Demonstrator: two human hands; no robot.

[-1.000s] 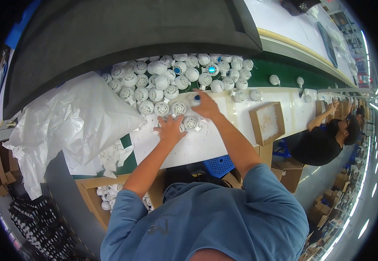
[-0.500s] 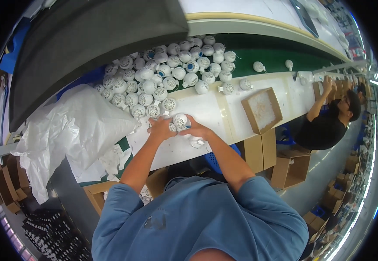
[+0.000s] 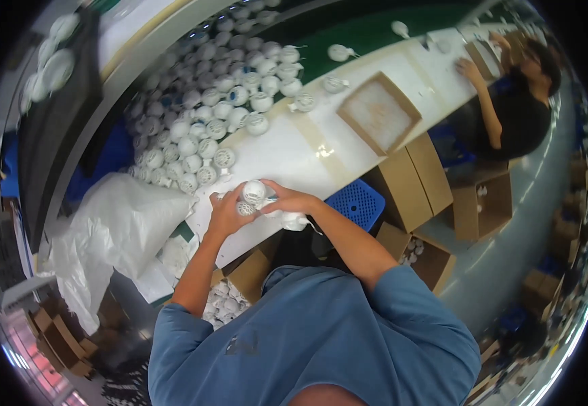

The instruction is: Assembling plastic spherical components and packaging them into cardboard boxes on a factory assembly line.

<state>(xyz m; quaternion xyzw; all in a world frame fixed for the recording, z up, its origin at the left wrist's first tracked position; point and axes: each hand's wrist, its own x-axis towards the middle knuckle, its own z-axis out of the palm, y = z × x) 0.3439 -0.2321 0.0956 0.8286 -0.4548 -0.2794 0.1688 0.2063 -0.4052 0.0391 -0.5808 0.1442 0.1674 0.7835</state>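
Between my two hands, over the near edge of the white table (image 3: 284, 166), is a small cluster of white balls with slotted grilles. My left hand (image 3: 226, 212) curls round the left side of the cluster, against a slotted ball (image 3: 245, 208). From the other side my right hand (image 3: 292, 200) closes on it, its fingers by the upper ball (image 3: 254, 192). Below the right hand hangs another white ball (image 3: 294, 220) with a thin cord. Part of the cluster is hidden by my fingers. A large heap of similar balls (image 3: 202, 125) lies beyond my hands.
To the left, a translucent plastic bag (image 3: 121, 223) droops over the table's edge. A shallow cardboard box (image 3: 379, 114) sits on the table at right. Beside the table stand a blue stool (image 3: 356, 204) and cartons (image 3: 416, 183). A co-worker (image 3: 520, 108) sits at far right.
My view has turned, shifting the table and heap in the picture. My hands have come closer to the table's near edge with the balls. The co-worker's nearer hand has lowered to the table.
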